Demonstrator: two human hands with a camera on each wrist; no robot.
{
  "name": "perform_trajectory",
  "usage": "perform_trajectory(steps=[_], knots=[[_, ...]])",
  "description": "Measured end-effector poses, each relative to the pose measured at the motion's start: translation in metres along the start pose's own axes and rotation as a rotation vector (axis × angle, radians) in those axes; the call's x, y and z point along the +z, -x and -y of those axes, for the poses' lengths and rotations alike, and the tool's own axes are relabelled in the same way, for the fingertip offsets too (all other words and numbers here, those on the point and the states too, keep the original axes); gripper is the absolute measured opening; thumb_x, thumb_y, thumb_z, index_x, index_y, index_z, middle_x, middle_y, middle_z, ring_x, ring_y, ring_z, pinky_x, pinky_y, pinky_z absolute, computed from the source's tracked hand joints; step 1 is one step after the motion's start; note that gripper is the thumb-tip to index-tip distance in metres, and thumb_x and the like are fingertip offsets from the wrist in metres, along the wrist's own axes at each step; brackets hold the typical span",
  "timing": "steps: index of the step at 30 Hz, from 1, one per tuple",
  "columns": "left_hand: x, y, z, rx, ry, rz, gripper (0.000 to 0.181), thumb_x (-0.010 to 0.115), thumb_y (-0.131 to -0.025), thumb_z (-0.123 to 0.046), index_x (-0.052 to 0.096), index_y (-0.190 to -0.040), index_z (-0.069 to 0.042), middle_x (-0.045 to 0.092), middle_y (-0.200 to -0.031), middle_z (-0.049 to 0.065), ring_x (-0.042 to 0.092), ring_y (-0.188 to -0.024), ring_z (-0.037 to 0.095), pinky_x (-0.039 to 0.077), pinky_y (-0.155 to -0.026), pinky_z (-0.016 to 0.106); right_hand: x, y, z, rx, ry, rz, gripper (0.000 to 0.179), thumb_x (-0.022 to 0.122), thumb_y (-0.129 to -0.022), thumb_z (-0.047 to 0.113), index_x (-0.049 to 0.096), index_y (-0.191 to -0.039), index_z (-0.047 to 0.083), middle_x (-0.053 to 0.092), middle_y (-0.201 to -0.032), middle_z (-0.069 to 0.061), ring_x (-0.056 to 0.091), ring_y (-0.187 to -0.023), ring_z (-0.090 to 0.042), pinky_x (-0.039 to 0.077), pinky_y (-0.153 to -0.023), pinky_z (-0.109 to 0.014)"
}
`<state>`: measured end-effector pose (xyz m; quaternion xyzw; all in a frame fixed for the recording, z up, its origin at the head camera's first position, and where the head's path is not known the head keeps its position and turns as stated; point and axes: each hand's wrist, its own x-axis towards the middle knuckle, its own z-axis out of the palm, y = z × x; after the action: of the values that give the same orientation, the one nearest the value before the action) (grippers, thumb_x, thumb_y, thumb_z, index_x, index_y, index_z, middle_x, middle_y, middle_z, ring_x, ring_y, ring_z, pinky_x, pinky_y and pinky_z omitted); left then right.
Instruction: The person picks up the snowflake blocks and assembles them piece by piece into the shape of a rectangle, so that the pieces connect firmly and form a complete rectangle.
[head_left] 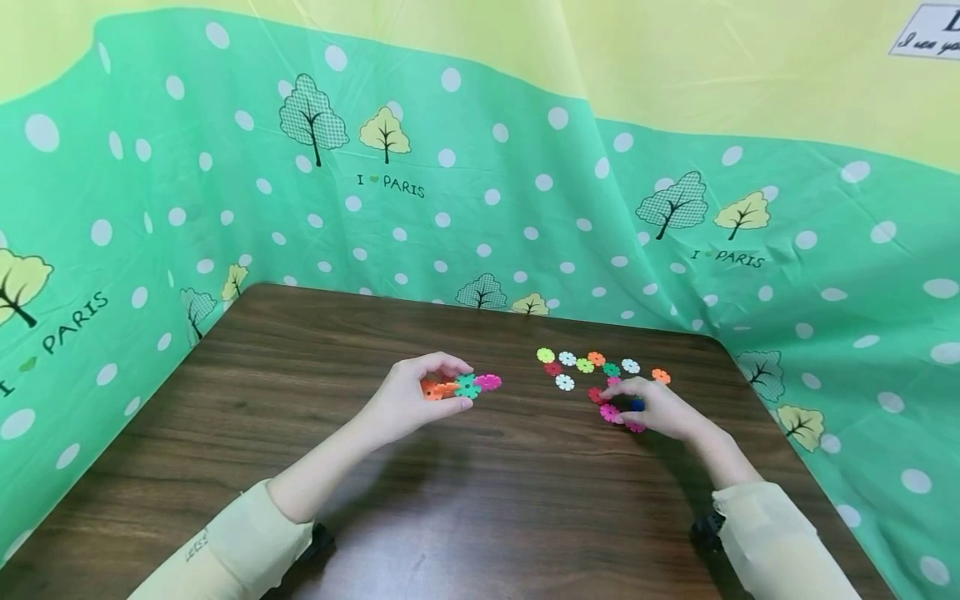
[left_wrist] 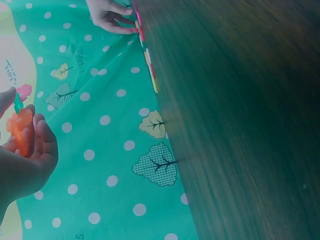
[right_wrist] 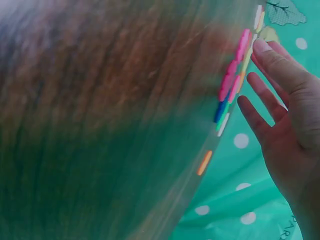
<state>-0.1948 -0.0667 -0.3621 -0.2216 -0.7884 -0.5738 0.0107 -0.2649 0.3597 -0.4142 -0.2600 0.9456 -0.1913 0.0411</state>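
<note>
My left hand [head_left: 405, 396] holds a joined cluster of flower-shaped plastic discs above the table. In it are orange discs [head_left: 438, 389], a green disc [head_left: 468, 386] and a pink disc [head_left: 489, 382]. The left wrist view shows the orange part [left_wrist: 22, 131] between thumb and fingers. Over the loose discs on the right is my right hand [head_left: 662, 410], its fingertips close to a red disc [head_left: 596, 394] and a pink disc [head_left: 608, 413]. A blue disc [head_left: 637, 404] lies partly hidden under it. In the right wrist view its fingers [right_wrist: 262, 112] are spread, with nothing visible between them.
More loose discs lie beyond my right hand, among them a yellow disc [head_left: 545, 356], a white disc [head_left: 565, 382] and an orange disc [head_left: 661, 377] off to the right. A green and yellow printed curtain [head_left: 480, 192] hangs around the dark wooden table [head_left: 510, 517].
</note>
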Motion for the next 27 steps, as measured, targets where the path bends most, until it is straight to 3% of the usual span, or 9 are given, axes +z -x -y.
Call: perform_trajectory(steps=[11,20,27], knots=[[0.000,0.001,-0.004,-0.015,0.017,0.010,0.037,0.082,-0.073,-0.019,0.067,-0.106,-0.021,0.065,-0.099,-0.002,0.061,-0.087,0.015,0.054,-0.070,0.027,0.008,-0.006,-0.006,-0.019,0.018,-0.021,0.031,0.078,-0.077,0.014,0.070,-0.107,0.015,0.067,-0.113,-0.007,0.059,-0.109,-0.030,0.047,-0.091,-0.049],[-0.001,0.003,-0.003,0.012,-0.005,0.013,0.035,0.082,-0.074,-0.023,0.067,-0.105,-0.024,0.065,-0.097,-0.003,0.062,-0.087,0.015,0.055,-0.070,0.029,0.010,-0.011,-0.002,-0.033,0.014,-0.004,0.033,0.077,-0.076,0.007,0.069,-0.108,0.014,0.068,-0.095,0.004,0.062,-0.088,-0.015,0.053,-0.080,-0.037],[-0.001,0.002,-0.005,0.016,-0.024,0.011,0.034,0.082,-0.074,-0.020,0.067,-0.104,-0.023,0.065,-0.096,-0.004,0.061,-0.088,0.014,0.055,-0.071,0.029,0.010,-0.012,-0.001,-0.078,0.009,-0.011,0.039,0.077,-0.074,0.001,0.067,-0.110,0.012,0.065,-0.105,0.000,0.058,-0.084,-0.016,0.051,-0.070,-0.029]])
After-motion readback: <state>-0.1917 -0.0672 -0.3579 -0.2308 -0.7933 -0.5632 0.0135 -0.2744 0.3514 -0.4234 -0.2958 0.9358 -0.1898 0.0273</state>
